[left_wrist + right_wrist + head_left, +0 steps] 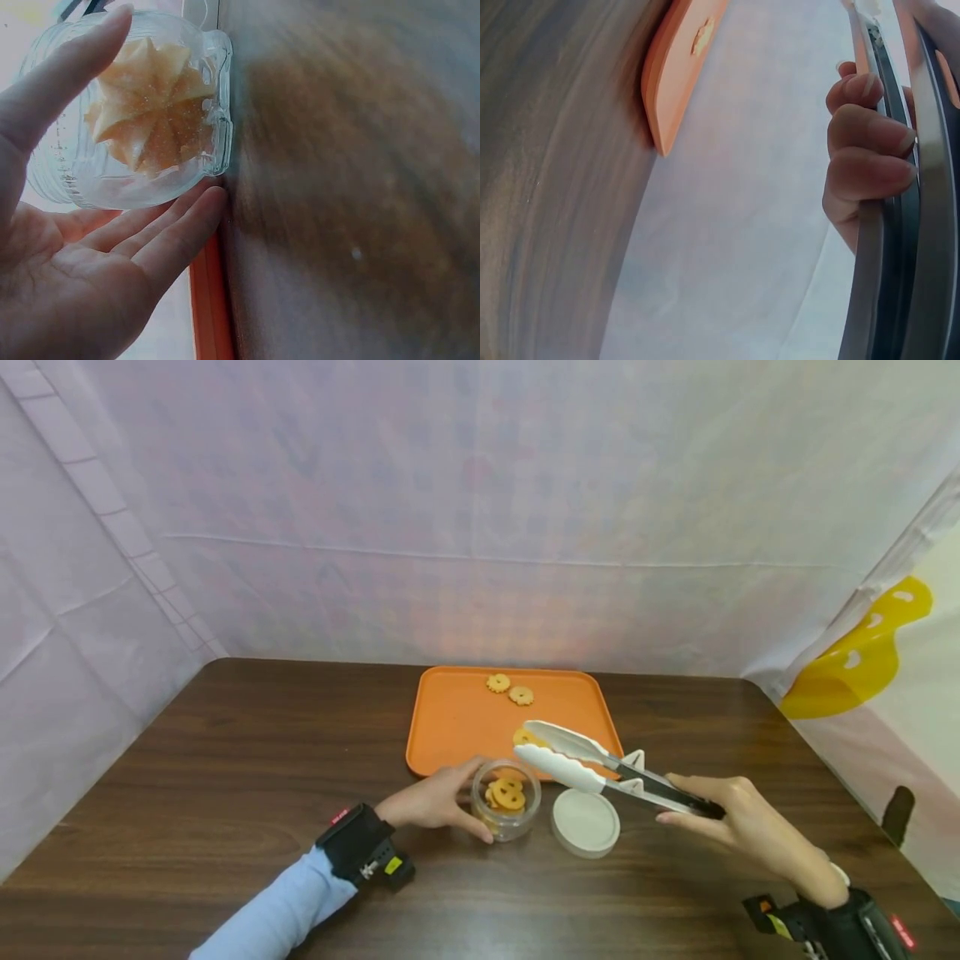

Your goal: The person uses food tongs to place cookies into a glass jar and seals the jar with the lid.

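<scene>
My left hand (433,798) holds a clear glass jar (512,832) upright on the table, thumb on the near side and fingers on the far side. Several flower-shaped biscuits (506,794) lie inside; one biscuit (154,112) shows through the glass in the left wrist view. In my right hand (750,827) is a pair of metal tongs (874,255) with white scalloped tips (562,768). Between those tips is another biscuit (527,738), partly hidden, over the near part of an orange tray (450,718). Two biscuits (498,682) lie at the tray's far side.
A round white lid (587,822) lies on the table just right of the jar. The dark wooden table (285,760) ends at a pale fabric wall (480,527) behind the tray. Fabric also hangs along both sides, with a yellow shape (862,652) on the right.
</scene>
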`<control>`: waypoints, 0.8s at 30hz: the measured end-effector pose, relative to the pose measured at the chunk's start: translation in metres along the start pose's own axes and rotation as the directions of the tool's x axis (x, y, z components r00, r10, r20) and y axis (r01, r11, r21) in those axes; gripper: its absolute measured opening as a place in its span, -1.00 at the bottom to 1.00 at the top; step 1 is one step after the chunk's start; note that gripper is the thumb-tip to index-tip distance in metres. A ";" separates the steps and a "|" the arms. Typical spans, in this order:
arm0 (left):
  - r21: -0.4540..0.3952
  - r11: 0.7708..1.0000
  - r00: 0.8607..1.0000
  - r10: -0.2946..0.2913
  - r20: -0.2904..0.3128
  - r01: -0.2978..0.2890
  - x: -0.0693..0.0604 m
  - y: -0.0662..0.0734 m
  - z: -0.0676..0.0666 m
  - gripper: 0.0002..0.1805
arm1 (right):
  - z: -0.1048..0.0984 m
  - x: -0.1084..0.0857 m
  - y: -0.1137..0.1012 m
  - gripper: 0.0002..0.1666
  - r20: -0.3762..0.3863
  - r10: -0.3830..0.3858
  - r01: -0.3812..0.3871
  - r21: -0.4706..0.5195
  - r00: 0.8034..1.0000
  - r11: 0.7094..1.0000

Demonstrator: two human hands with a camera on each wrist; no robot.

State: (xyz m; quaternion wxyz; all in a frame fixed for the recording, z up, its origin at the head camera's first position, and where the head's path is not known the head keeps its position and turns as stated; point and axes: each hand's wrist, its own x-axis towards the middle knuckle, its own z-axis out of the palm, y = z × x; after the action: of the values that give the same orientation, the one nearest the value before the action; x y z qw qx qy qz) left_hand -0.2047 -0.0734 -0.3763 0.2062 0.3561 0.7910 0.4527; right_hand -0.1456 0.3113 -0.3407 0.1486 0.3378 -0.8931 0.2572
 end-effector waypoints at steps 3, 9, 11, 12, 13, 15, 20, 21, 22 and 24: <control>-0.010 1.000 1.000 0.002 0.004 -0.002 0.001 -0.001 0.000 -0.09 | 0.002 0.001 -0.001 -0.49 0.003 -0.018 0.018 0.005 1.000 1.000; -0.020 1.000 1.000 -0.006 0.011 0.007 0.000 -0.002 0.000 -0.09 | 0.006 0.004 -0.004 -0.48 0.013 -0.068 0.068 0.020 0.998 0.997; 0.000 1.000 1.000 -0.009 0.005 0.009 0.000 -0.002 0.000 -0.10 | 0.008 0.006 -0.005 -0.49 0.017 -0.098 0.098 0.028 0.995 0.995; 0.005 1.000 1.000 -0.013 0.002 0.013 0.000 -0.002 0.000 -0.10 | 0.009 0.007 -0.006 -0.49 0.016 -0.115 0.115 0.030 0.993 0.993; 0.008 1.000 1.000 -0.017 0.001 0.017 0.000 -0.002 0.000 -0.10 | 0.010 0.007 -0.006 -0.50 0.017 -0.131 0.130 0.031 0.991 0.991; 0.011 1.000 1.000 -0.019 -0.001 0.019 0.001 -0.002 0.000 -0.08 | 0.012 0.009 -0.006 -0.50 0.025 -0.154 0.153 0.038 0.988 0.987; 0.006 1.000 1.000 -0.005 0.000 0.005 0.001 -0.002 0.001 -0.06 | 0.016 0.011 -0.008 -0.49 0.043 -0.166 0.164 0.035 0.985 0.986; 0.006 1.000 1.000 -0.002 -0.001 0.002 0.001 -0.002 0.001 -0.06 | 0.017 0.011 -0.008 -0.49 0.046 -0.164 0.163 0.028 0.985 0.986; 0.002 1.000 1.000 -0.005 -0.003 0.005 0.001 -0.002 0.001 -0.06 | 0.017 0.012 -0.008 -0.50 0.049 -0.161 0.160 0.022 0.986 0.987; -0.002 1.000 1.000 -0.010 -0.008 0.010 0.001 -0.001 0.001 -0.05 | 0.018 0.012 -0.009 -0.50 0.058 -0.154 0.154 0.003 0.986 0.988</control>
State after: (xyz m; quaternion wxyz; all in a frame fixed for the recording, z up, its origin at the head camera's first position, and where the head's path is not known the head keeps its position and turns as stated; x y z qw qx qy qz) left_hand -0.2050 -0.0727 -0.3777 0.2057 0.3500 0.7932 0.4538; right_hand -0.1500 0.2890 -0.3469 0.1421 0.4131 -0.8685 0.2344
